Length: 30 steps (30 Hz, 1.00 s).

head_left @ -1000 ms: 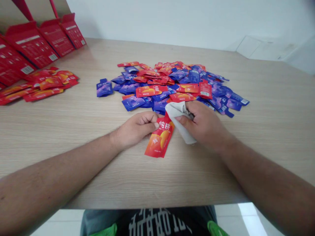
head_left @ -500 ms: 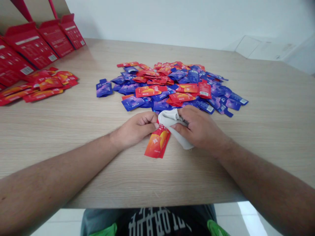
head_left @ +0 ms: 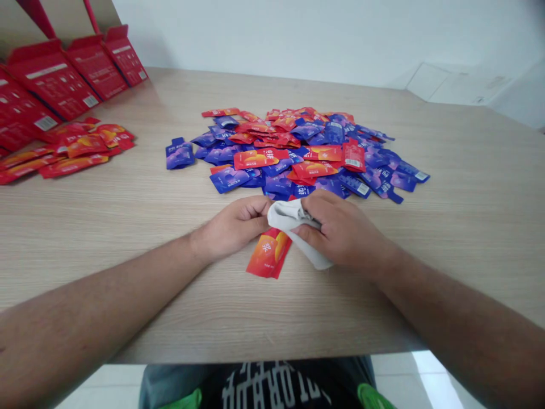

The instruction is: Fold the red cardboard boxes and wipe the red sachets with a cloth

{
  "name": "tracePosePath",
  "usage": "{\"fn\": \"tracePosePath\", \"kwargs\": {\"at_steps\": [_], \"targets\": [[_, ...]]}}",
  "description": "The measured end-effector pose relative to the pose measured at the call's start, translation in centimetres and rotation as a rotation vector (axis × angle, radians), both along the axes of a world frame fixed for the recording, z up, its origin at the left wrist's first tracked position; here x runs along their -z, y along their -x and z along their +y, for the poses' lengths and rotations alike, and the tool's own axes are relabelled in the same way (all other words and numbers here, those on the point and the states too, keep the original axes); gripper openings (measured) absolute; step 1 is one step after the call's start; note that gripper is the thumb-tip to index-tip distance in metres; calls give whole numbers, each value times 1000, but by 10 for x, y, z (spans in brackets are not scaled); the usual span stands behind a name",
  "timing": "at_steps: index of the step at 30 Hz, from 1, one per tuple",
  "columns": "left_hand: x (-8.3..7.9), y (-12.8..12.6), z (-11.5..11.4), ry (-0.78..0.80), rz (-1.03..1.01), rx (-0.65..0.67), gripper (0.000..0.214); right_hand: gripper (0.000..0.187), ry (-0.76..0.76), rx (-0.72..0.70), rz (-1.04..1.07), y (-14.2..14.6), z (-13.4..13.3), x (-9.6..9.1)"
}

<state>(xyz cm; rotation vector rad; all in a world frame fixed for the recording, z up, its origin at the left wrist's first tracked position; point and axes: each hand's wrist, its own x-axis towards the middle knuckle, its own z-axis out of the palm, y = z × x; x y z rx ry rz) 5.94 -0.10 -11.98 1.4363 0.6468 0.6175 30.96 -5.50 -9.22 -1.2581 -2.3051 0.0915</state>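
Observation:
A red-orange sachet (head_left: pixel 269 254) with printed yellow fruit hangs from my left hand (head_left: pixel 238 225), which pinches its upper left edge. My right hand (head_left: pixel 340 230) is closed on a folded white cloth (head_left: pixel 281 215). The cloth lies against the upper part of the sachet and hides it there. Just beyond both hands spreads a mixed pile of purple sachets (head_left: pixel 234 178) and red-orange sachets (head_left: pixel 260 158).
One purple sachet (head_left: pixel 179 154) lies apart, left of the pile. Further left is a stack of red sachets (head_left: pixel 87 145) in front of several red printed boxes (head_left: pixel 59 76). A white wall (head_left: pixel 272 45) borders the far side of the wooden table (head_left: pixel 460 187).
The white cloth has shifted slightly left and down over the sachet, covering more of its upper print. The sachet sits slightly lower. My left hand keeps its pinch.

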Motion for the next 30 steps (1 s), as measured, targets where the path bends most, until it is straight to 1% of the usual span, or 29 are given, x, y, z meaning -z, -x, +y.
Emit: {"fn": "tracePosePath", "kwargs": {"at_steps": [1, 4, 5, 8, 9, 12, 13, 14, 17, 18, 21, 22, 23, 26, 27, 30], "targets": [[0, 0, 0, 3, -3, 2, 25, 14, 2, 1, 0, 0, 0, 0], [0, 0, 1, 31, -41, -44, 29, 16, -47, 99, 46, -1, 1, 0], [0, 0, 1, 31, -41, -48, 29, 16, -49, 100, 48, 0, 1, 0], [0, 0, 1, 7, -12, -10, 24, 14, 5, 2, 3, 1, 0, -1], [0, 0, 1, 7, -12, -6, 24, 14, 14, -6, -7, 1, 0, 0], [-1, 0, 0, 22, -50, -30, 26, 16, -39, 100, 34, 1, -1, -1], [-1, 0, 0, 23, -54, -31, 27, 16, -46, 114, 43, 1, -1, -1], [-2, 0, 0, 19, -46, -24, 27, 16, -34, 96, 41, 2, -1, -2], [-3, 0, 0, -10, 1, 9, 26, 13, 44, -16, -13, 1, -1, -2], [-3, 0, 0, -13, 2, 8, 26, 14, 46, -12, -17, 1, 0, -2], [-3, -1, -1, 3, -43, -28, 28, 18, -11, 118, 24, -1, 3, 0], [-3, -1, -1, 9, -48, -36, 29, 18, -18, 133, 30, -1, 3, 0], [-2, -1, 0, 14, -44, -40, 29, 17, -7, 113, 24, -1, 2, 0], [1, -1, 1, 29, -14, -61, 30, 11, 70, -26, -29, 2, -2, -2], [2, -1, 2, 40, -17, -74, 31, 11, 81, -37, -40, 3, -3, -2], [6, -2, 3, 69, -46, -115, 35, 16, 53, 68, -38, 5, -5, -4]]}}
